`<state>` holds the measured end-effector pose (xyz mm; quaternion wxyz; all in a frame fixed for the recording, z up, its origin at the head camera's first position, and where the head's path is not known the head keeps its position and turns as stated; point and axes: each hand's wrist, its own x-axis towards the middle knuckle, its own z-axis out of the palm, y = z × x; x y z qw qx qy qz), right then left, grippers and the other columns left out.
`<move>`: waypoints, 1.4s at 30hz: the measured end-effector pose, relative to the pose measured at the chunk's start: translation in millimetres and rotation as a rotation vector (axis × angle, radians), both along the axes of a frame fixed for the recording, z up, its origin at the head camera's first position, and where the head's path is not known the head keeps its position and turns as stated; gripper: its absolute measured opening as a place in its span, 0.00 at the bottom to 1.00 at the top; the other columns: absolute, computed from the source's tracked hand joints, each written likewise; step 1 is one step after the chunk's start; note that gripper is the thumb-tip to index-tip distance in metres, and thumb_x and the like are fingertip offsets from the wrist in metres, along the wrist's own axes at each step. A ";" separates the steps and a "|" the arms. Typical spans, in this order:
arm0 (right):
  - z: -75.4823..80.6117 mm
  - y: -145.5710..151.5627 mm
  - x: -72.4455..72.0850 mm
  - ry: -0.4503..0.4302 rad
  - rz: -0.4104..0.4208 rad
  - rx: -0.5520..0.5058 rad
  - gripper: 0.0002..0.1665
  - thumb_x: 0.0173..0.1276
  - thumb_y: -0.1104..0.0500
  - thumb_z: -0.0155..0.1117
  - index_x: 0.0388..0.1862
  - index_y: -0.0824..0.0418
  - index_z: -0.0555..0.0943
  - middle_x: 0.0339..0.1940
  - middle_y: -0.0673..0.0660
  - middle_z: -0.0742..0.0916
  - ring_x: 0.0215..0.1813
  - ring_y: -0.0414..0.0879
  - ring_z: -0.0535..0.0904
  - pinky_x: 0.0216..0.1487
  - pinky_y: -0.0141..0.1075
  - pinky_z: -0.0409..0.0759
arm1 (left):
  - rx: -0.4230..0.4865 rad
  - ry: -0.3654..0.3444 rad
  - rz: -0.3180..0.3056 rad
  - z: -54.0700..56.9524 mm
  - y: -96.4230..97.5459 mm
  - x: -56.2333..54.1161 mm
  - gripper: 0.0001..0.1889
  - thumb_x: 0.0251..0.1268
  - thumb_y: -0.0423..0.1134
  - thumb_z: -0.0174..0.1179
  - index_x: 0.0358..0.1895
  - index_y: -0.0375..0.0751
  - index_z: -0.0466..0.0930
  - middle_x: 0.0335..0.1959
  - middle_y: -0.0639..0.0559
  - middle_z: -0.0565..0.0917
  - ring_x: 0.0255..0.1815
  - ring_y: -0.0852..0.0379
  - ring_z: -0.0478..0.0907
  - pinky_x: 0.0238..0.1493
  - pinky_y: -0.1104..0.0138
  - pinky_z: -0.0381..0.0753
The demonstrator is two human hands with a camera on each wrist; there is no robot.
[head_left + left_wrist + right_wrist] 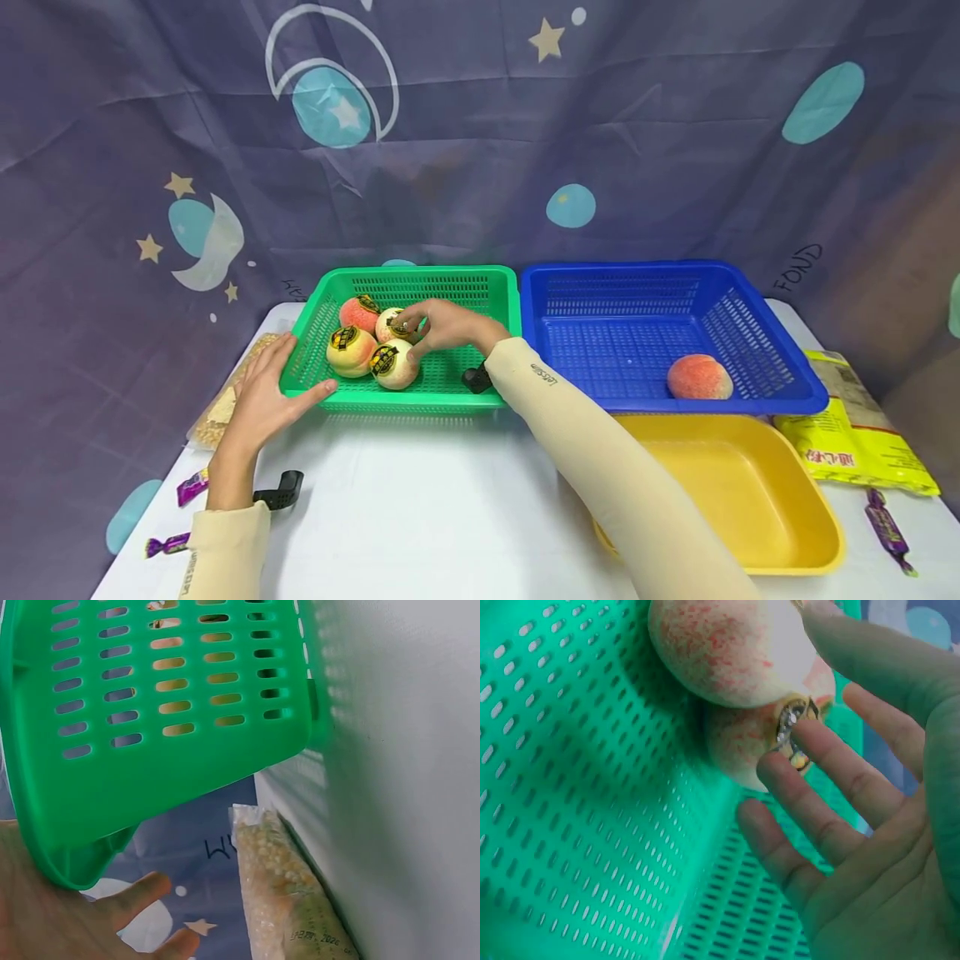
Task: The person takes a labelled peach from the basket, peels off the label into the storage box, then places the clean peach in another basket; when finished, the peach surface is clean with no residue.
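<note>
Several peaches with black and gold stickers lie in the left part of the green basket. Over two pale ones, the front peach and the peach behind it, my right hand reaches down with thumb and fingers spread. In the right wrist view its thumb is right at the nearer peach, and the fingertips overlap the sticker of the other peach. My left hand rests at the basket's left front corner, fingers extended along the outside and thumb over the rim.
To the right stands a blue basket with one peach inside. A yellow bin sits before it, under my right forearm. Yellow packet and wrapped candy lie far right; a bag of grains lies left.
</note>
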<state>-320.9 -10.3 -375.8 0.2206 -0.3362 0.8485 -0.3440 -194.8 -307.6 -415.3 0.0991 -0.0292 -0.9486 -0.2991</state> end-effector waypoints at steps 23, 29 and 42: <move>-12.4 -12.9 2.1 -0.067 0.055 0.078 0.28 0.59 0.58 0.80 0.53 0.56 0.73 0.66 0.56 0.78 0.67 0.49 0.73 0.62 0.40 0.75 | 0.030 -0.014 0.005 -1.4 1.4 -0.5 0.55 0.60 0.62 0.68 0.83 0.42 0.49 0.84 0.40 0.51 0.81 0.29 0.52 0.66 0.22 0.47; -11.6 -4.3 2.6 -0.091 0.067 0.122 0.40 0.60 0.58 0.79 0.71 0.49 0.72 0.69 0.55 0.75 0.71 0.50 0.70 0.70 0.47 0.72 | 0.010 -0.025 0.010 -2.0 0.8 -0.6 0.55 0.60 0.63 0.67 0.83 0.43 0.48 0.84 0.41 0.50 0.81 0.29 0.53 0.64 0.21 0.46; 0.9 7.8 -1.0 -0.045 0.126 0.113 0.44 0.59 0.55 0.79 0.74 0.44 0.73 0.65 0.51 0.79 0.65 0.50 0.72 0.64 0.44 0.74 | -0.002 -0.030 0.011 0.0 0.2 0.1 0.56 0.60 0.64 0.67 0.83 0.44 0.47 0.84 0.40 0.51 0.80 0.28 0.54 0.63 0.21 0.47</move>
